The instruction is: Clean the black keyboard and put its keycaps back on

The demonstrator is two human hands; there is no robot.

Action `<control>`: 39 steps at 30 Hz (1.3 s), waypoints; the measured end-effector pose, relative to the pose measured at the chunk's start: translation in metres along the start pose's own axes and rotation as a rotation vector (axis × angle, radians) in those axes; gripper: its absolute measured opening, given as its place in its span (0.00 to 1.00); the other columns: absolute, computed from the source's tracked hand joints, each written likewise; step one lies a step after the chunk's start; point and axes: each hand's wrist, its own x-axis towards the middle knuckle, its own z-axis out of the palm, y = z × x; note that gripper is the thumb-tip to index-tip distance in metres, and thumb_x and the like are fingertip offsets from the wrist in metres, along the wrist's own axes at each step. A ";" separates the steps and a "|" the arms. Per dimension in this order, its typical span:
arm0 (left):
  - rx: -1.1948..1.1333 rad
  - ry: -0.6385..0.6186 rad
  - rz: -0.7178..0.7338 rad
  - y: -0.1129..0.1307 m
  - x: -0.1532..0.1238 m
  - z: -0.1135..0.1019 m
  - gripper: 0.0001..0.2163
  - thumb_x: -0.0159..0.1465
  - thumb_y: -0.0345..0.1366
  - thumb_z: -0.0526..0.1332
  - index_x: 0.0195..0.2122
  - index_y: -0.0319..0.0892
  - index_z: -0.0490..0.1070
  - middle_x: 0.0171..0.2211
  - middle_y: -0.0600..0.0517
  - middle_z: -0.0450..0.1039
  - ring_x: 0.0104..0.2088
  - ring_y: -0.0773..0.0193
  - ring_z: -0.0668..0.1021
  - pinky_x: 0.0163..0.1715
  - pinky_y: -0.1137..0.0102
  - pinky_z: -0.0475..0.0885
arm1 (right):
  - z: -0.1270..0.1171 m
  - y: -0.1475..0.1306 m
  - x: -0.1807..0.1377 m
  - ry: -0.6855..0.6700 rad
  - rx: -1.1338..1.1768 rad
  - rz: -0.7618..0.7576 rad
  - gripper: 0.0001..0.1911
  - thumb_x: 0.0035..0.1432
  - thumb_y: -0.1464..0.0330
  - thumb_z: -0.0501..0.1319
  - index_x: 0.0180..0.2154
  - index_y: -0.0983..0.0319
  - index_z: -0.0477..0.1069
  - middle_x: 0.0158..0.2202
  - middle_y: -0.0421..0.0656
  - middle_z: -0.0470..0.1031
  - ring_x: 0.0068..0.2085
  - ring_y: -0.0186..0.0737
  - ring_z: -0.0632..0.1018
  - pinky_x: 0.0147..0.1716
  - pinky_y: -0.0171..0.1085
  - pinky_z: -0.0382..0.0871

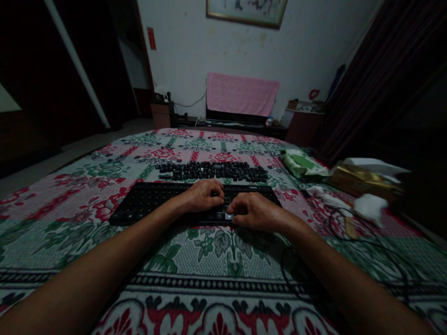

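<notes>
A black keyboard frame (146,201) lies on a floral bedspread (216,260). Many of its keys are off, and a heap of loose black keycaps (213,170) lies just beyond it. My left hand (204,195) rests on the middle of the keyboard with its fingers curled down onto the keys. My right hand (256,211) sits at the keyboard's near edge, its fingertips pinched on a small pale piece (228,216) that I cannot make out. The two hands almost touch.
A black cable (352,242) loops over the bed at the right. Beside it lie white wads of tissue (370,207), a gold box (363,181) and a green-and-white packet (302,164). A pink cloth (242,94) covers something against the far wall.
</notes>
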 end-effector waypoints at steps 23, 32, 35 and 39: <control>0.075 -0.171 -0.109 0.022 -0.006 0.001 0.18 0.47 0.47 0.63 0.37 0.43 0.71 0.54 0.47 0.56 0.54 0.48 0.60 0.51 0.58 0.59 | -0.003 0.011 -0.001 -0.031 0.104 -0.006 0.10 0.49 0.68 0.57 0.33 0.62 0.76 0.29 0.39 0.74 0.29 0.31 0.71 0.28 0.29 0.60; 0.070 -0.179 -0.104 0.020 -0.006 0.002 0.15 0.51 0.45 0.61 0.38 0.43 0.70 0.54 0.47 0.55 0.54 0.50 0.60 0.52 0.58 0.58 | -0.001 0.012 0.000 -0.029 0.106 0.001 0.11 0.51 0.69 0.55 0.31 0.63 0.76 0.26 0.39 0.72 0.28 0.31 0.70 0.27 0.29 0.59; 0.070 -0.173 -0.114 0.019 -0.006 0.003 0.15 0.51 0.45 0.61 0.37 0.44 0.71 0.54 0.48 0.55 0.54 0.50 0.61 0.52 0.58 0.59 | 0.000 0.012 0.001 -0.022 0.116 0.017 0.11 0.51 0.68 0.55 0.30 0.64 0.75 0.26 0.39 0.72 0.27 0.31 0.69 0.26 0.29 0.58; 0.067 -0.191 -0.114 0.019 -0.006 0.003 0.16 0.51 0.46 0.60 0.38 0.44 0.70 0.55 0.48 0.54 0.55 0.50 0.59 0.52 0.58 0.58 | 0.001 0.012 0.003 -0.035 0.109 0.053 0.12 0.51 0.67 0.54 0.29 0.64 0.75 0.25 0.39 0.72 0.25 0.30 0.68 0.24 0.29 0.57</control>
